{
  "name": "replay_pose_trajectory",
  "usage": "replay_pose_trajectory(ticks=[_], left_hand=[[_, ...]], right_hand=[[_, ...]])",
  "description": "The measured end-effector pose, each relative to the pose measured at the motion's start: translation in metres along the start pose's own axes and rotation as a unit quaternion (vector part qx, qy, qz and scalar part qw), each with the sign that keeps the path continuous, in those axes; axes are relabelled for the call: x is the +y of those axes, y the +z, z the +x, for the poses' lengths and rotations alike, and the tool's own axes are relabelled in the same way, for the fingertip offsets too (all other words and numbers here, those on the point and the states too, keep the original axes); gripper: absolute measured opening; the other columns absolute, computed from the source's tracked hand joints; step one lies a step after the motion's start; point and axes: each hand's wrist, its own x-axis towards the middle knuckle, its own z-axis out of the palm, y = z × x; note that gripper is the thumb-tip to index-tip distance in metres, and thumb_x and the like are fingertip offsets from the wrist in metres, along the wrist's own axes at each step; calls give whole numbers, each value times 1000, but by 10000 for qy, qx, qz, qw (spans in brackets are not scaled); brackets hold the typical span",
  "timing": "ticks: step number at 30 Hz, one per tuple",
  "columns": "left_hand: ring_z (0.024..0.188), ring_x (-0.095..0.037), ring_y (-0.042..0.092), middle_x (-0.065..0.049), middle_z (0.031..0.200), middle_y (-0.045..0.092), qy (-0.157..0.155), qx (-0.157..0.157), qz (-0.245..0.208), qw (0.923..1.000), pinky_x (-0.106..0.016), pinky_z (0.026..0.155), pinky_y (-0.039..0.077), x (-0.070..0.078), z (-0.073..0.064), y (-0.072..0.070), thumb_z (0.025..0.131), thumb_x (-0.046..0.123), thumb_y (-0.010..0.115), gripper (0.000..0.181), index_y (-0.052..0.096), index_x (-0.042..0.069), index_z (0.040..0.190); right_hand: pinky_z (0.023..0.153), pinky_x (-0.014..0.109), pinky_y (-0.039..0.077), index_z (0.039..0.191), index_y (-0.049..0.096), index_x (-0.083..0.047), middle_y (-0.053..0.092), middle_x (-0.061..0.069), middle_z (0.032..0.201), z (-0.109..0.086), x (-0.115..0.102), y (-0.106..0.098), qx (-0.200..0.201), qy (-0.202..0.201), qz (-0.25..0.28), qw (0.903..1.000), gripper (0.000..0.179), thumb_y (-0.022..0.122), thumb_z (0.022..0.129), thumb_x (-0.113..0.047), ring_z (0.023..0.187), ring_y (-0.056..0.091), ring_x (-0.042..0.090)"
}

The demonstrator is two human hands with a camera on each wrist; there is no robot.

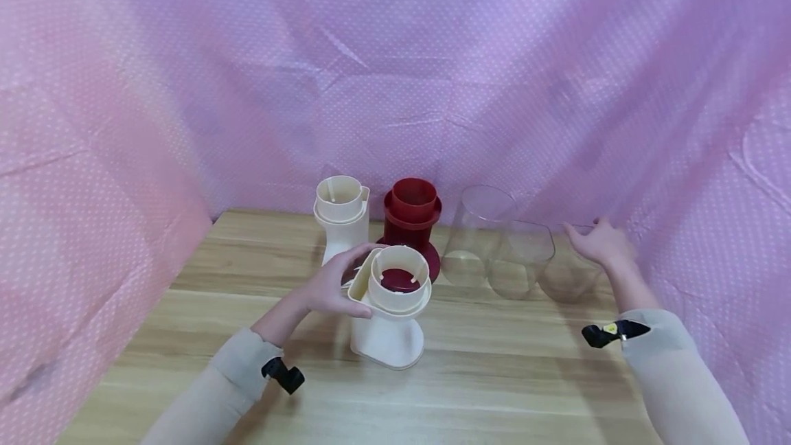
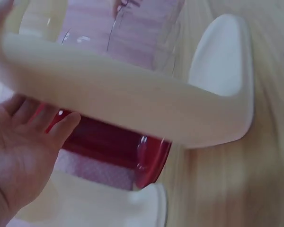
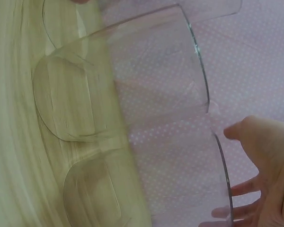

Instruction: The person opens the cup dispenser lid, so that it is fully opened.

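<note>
My left hand [image 1: 336, 283] is round the upper back of a cream plastic dispenser stand [image 1: 388, 342], thumb on the near side and fingers on the far side. Dark red shows inside its round collar. The stand's white foot [image 2: 220, 61] is at the table in the left wrist view. At the right, my right hand [image 1: 602, 242] is spread at the upper rim of the rightmost clear cylinder [image 1: 565, 280]. In the right wrist view, the thumb stands apart from that rim and the fingers [image 3: 246, 187] reach past its edge. Any firm contact there is unclear.
Behind the held stand are another cream stand [image 1: 342, 225] and a dark red stand [image 1: 413, 215]. Two more clear cylinders, one at the back [image 1: 472, 239] and one in the middle [image 1: 522, 259], stand on the wooden table [image 1: 494, 376]. Pink dotted cloth [image 1: 395, 88] hangs around the table.
</note>
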Motion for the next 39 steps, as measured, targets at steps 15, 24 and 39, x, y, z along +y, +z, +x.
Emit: replay_pose_trajectory(ticks=[15, 24, 39], left_hand=[[126, -18, 61, 1, 134, 68, -364, 1275, 2933, 9468, -46, 106, 58, 83, 17, 27, 65, 53, 99, 99, 61, 13, 148], [109, -11, 67, 5, 120, 73, 4, 499, 2363, 9704, -31, 95, 61, 73, 24, 10, 67, 40, 100, 82, 69, 13, 138], [119, -14, 66, 5, 131, 70, -63, 613, 2345, 9702, -41, 100, 60, 86, 6, 6, 67, 41, 100, 89, 63, 14, 143]], right_hand=[[107, 82, 38, 160, 33, 4, 38, 49, 153, -15, 30, 21, 462, -809, 1386, 9860, 78, 48, 110, -54, 135, 43, 69], [109, 80, 40, 162, 33, 2, 38, 47, 155, -15, 30, 28, 536, -707, 1652, 9823, 80, 50, 108, -55, 137, 48, 65], [116, 75, 38, 168, 22, -2, 32, 42, 162, -19, 40, 27, 458, -409, 2420, 9683, 87, 54, 107, -55, 145, 38, 64]])
